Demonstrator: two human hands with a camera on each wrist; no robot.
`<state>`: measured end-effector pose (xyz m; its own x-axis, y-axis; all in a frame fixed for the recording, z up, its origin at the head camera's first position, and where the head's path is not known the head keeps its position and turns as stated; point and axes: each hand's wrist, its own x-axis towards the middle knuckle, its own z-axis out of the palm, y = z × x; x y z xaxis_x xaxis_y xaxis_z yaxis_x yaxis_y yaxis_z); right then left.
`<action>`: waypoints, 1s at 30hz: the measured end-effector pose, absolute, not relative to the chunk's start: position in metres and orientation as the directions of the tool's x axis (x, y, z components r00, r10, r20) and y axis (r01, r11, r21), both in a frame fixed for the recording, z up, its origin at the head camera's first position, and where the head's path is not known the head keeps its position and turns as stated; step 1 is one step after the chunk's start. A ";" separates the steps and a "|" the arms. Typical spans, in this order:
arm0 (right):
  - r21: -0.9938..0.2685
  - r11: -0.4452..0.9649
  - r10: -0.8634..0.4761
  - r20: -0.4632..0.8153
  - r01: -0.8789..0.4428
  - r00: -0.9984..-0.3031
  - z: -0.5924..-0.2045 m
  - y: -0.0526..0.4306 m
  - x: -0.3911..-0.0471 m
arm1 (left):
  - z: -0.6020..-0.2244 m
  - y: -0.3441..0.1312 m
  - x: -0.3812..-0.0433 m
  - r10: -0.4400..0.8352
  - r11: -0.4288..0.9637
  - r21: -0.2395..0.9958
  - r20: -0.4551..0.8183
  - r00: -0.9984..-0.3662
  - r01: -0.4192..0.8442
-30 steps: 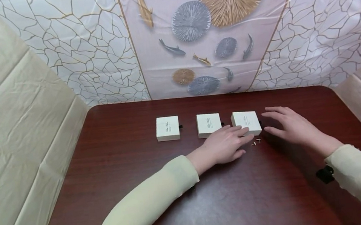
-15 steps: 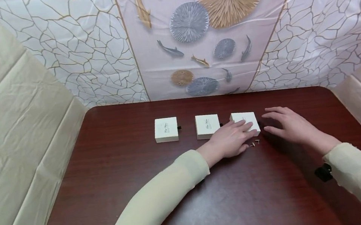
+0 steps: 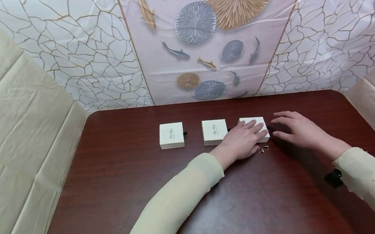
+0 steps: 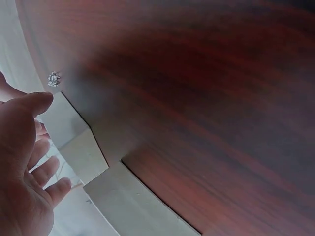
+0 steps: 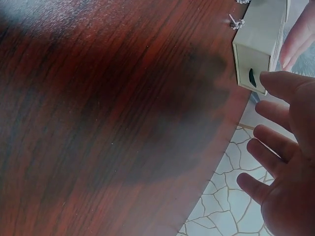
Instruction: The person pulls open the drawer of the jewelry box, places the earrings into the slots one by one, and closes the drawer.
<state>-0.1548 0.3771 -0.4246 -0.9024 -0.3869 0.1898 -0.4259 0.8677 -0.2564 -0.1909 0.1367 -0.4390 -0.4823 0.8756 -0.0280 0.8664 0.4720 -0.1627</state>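
Fingers of my left hand (image 3: 240, 141) lie spread over the top of the rightmost white box (image 3: 259, 119), covering much of its lid. My right hand (image 3: 297, 131) hovers just right of that box, fingers apart and holding nothing. In the right wrist view a black pull tab (image 5: 252, 77) sticks out of the box's end, close to a fingertip of the right hand. Two small stud earrings (image 3: 266, 147) lie on the table by the box's near side. A sparkling cluster head shows on one stud earring (image 4: 53, 78) in the left wrist view.
Two more white boxes stand in the same row: a middle box (image 3: 214, 129) close to my left wrist and a left box (image 3: 171, 134) with a black tab. The dark red table (image 3: 124, 153) ends at a patterned cloth backdrop (image 3: 96, 73).
My left hand has moved right and slightly away from me, from near the box's front corner onto its top. The right hand has stayed nearly still beside the box.
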 end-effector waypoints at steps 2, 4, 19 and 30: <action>-0.256 0.867 -0.389 0.191 -0.428 -0.901 -0.425 0.377 -0.155 | -0.439 0.138 -0.192 0.872 0.478 -0.158 -0.036 -0.488 0.864; -0.252 0.867 -0.391 0.190 -0.430 -0.900 -0.425 0.377 -0.156 | -0.439 0.139 -0.193 0.869 0.481 -0.156 -0.044 -0.493 0.863; -0.267 0.854 -0.410 0.184 -0.447 -0.893 -0.427 0.374 -0.160 | -0.443 0.141 -0.198 0.871 0.475 -0.178 -0.041 -0.489 0.862; -0.284 0.834 -0.432 0.200 -0.474 -0.879 -0.430 0.371 -0.167 | -0.449 0.140 -0.199 0.866 0.492 -0.179 0.001 -0.500 0.852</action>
